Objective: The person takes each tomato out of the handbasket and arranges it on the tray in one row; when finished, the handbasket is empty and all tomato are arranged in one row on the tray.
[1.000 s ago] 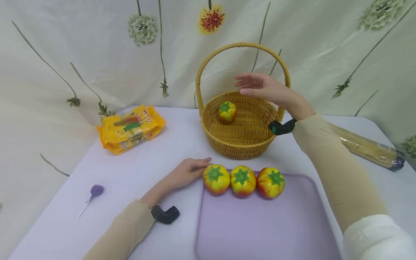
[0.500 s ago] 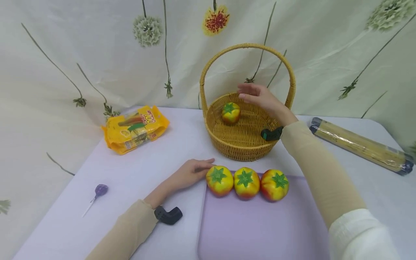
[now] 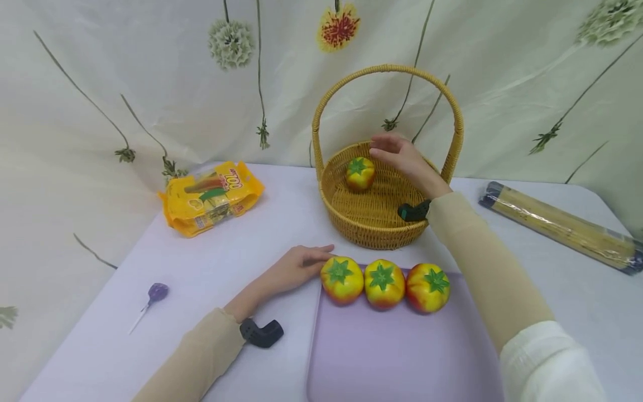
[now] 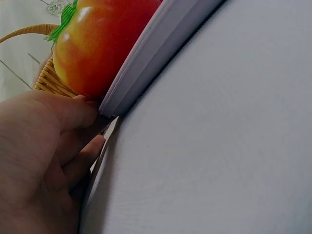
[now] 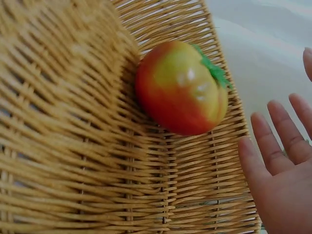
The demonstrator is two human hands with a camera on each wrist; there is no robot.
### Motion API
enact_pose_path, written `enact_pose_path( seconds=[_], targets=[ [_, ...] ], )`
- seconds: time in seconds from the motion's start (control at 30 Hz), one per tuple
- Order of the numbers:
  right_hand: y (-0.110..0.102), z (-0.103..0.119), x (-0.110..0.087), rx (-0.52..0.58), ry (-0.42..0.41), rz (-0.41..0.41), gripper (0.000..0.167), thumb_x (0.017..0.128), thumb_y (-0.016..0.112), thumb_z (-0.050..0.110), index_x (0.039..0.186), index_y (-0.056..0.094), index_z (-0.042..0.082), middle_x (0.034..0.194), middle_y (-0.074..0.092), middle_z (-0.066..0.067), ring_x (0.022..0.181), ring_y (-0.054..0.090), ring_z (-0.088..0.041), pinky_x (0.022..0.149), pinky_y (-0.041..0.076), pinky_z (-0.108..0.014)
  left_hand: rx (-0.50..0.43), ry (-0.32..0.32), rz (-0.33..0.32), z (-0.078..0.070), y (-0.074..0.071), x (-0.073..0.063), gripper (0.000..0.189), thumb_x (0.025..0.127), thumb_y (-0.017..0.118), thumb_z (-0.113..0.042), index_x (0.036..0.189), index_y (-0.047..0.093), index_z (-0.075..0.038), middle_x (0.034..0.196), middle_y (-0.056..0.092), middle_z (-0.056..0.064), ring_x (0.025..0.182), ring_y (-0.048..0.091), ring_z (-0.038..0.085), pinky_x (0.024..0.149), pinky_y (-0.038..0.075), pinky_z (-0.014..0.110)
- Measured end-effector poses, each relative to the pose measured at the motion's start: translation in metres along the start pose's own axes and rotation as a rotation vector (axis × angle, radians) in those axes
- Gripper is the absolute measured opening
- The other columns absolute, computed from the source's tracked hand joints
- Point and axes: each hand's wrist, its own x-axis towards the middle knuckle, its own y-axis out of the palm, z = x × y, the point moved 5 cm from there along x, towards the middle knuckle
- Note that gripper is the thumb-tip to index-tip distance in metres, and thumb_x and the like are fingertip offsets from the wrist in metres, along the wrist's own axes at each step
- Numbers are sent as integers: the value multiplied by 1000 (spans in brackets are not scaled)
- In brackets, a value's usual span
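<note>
My right hand is held over the back of a wicker basket, to the right of a glossy red-and-yellow tomato with a green star-shaped leaf top. Its fingers are spread and hold nothing in the right wrist view, apart from that tomato. At the rear left corner of a lilac tray, my left hand touches the rim, beside the leftmost tomato. Two more tomatoes, a middle one and a right one, complete a row along the tray's back edge.
On the left lie a yellow snack bag and a purple lollipop. A long, clear-wrapped bundle lies at the right. The basket's tall handle arches above my right hand, and a flower-print cloth hangs behind.
My right hand has come down slightly towards the basket, and its forearm has shifted left. The left hand stays at the tray corner. The whole view has drifted a little.
</note>
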Motion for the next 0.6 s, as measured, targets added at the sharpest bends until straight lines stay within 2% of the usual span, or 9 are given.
enact_pose_path(
  seconds=[0.2,0.6],
  targets=[
    [6,0,2,-128,16,35,57,91,62,24,139,39,2,137,43,-14,125,40,-25,103,33,-37,6,17,2,-2,0,1,27,94,55,-8,119,64,-4,134,49,14,126,42,26,105,30,41],
    [15,-11,6,-256,103,169,71,91,63,24,147,24,5,148,27,-16,133,27,-30,107,26,-42,-8,7,0,-3,-1,-1,27,94,54,-8,119,64,-3,134,49,15,126,41,28,106,29,42]
  ],
)
